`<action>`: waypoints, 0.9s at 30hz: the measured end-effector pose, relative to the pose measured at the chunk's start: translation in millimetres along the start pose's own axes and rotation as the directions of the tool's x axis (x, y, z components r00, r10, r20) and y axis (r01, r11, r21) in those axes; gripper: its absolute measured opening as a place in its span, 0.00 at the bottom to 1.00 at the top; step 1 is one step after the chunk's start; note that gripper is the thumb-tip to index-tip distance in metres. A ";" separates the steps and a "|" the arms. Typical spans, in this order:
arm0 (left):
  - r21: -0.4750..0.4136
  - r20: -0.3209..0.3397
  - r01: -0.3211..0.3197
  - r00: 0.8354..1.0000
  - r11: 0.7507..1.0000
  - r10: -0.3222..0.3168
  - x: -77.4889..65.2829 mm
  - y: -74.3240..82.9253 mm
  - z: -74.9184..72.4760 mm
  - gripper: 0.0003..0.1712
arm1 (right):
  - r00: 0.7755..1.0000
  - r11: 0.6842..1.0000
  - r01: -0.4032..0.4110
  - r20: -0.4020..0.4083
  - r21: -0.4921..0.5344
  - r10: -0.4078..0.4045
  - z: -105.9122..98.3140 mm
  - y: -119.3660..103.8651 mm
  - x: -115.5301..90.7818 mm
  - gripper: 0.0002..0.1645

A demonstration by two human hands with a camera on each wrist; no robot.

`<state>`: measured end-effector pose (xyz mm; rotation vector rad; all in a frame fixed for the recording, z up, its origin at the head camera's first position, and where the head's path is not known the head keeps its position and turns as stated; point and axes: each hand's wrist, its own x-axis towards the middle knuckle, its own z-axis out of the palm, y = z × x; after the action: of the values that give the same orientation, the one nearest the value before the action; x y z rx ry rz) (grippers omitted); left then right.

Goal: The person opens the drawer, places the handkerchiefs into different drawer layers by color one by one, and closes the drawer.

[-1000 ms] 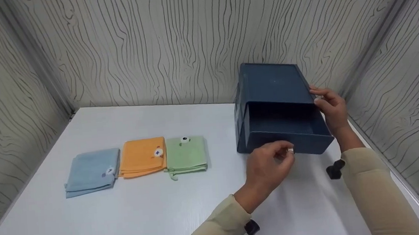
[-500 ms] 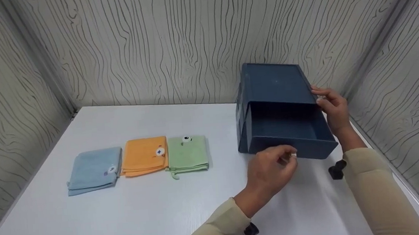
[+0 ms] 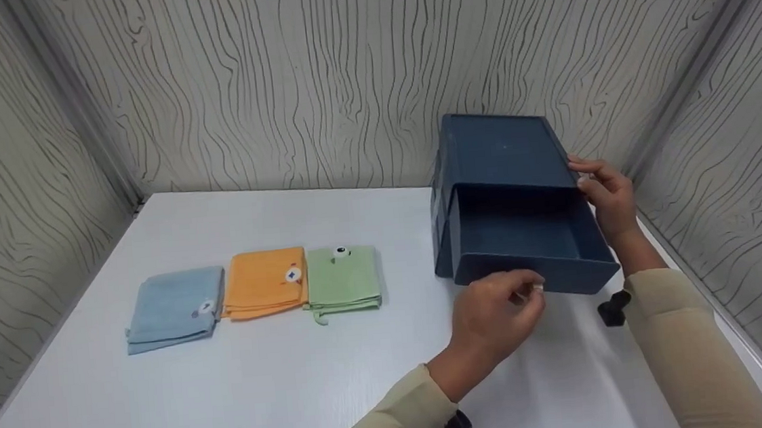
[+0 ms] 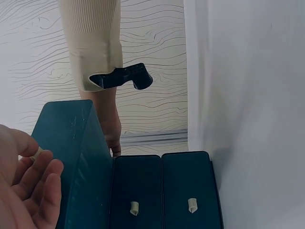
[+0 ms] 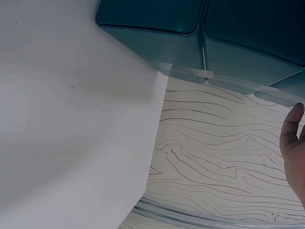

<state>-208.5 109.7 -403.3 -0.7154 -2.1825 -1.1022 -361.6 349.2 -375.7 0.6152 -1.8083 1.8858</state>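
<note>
A dark blue drawer cabinet [image 3: 508, 149] stands at the back right, its top drawer [image 3: 525, 230] pulled part way out and bare inside. At the drawer front, my left hand [image 3: 494, 317] pinches a small cream knob [image 3: 538, 286] between thumb and fingers. The left wrist view shows the same left hand [image 4: 28, 186] at the drawer front. My right hand [image 3: 611, 199] rests against the cabinet's upper right side, its fingertips and thumb at the top edge. In the right wrist view, part of the right hand [image 5: 295, 148] touches the side wall.
Three folded cloths lie in a row on the white table [image 3: 265, 386]: a blue cloth [image 3: 174, 305], an orange cloth [image 3: 261, 285] and a green cloth [image 3: 342, 282]. Two closed lower drawers [image 4: 138, 179] have similar knobs. Wood-patterned walls [image 3: 262, 80] enclose the table.
My left hand has drawn the top drawer further out toward me, so more of its inside shows. The right hand stays at the cabinet's side; the cloths have not moved.
</note>
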 end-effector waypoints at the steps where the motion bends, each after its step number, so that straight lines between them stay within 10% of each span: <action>1: 0.001 0.002 0.000 1.000 1.000 0.000 -0.2 0.1 0.1 0.06 | 1.000 1.000 0.004 0.003 0.004 -0.004 -0.4 0.2 0.1 0.17; 12: -0.023 0.029 -0.015 0.999 1.000 0.016 -6.6 -5.4 -5.4 0.13 | 1.000 1.000 0.008 0.007 -0.001 -0.008 3.7 -3.0 -1.3 0.16; 27: 0.009 0.078 -0.162 0.984 0.987 0.161 -29.6 -47.4 -51.0 0.15 | 0.998 0.998 0.046 0.037 0.032 -0.047 4.9 -8.3 -4.2 0.19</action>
<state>-207.5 36.9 -423.9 -0.9247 -2.1507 -0.9892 -353.3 344.5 -371.4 0.7022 -1.7760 1.8867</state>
